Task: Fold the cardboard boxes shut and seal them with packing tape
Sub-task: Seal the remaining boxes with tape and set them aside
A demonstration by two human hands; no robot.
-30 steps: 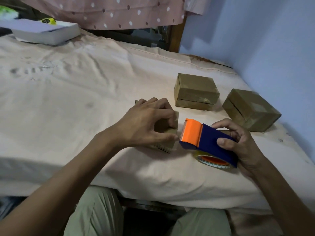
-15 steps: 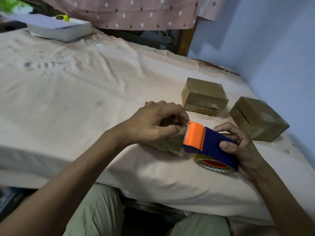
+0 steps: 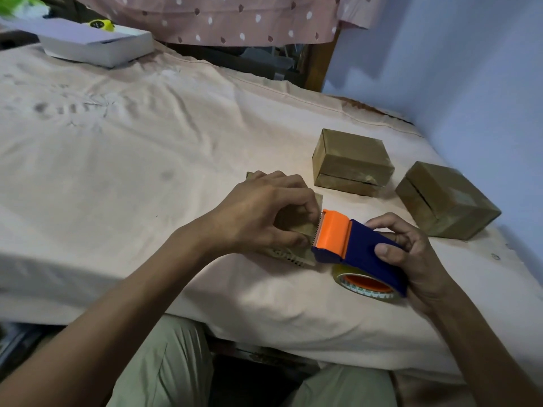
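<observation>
Left hand (image 3: 258, 212) pins box (image 3: 296, 230) — right hand (image 3: 411, 259) grips tape dispenser (image 3: 352, 245).

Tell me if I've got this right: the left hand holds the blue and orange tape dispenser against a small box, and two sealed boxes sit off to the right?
Not quite. In the head view the right hand holds the tape dispenser; the left hand steadies the small box. The two other boxes do sit to the right.
</observation>
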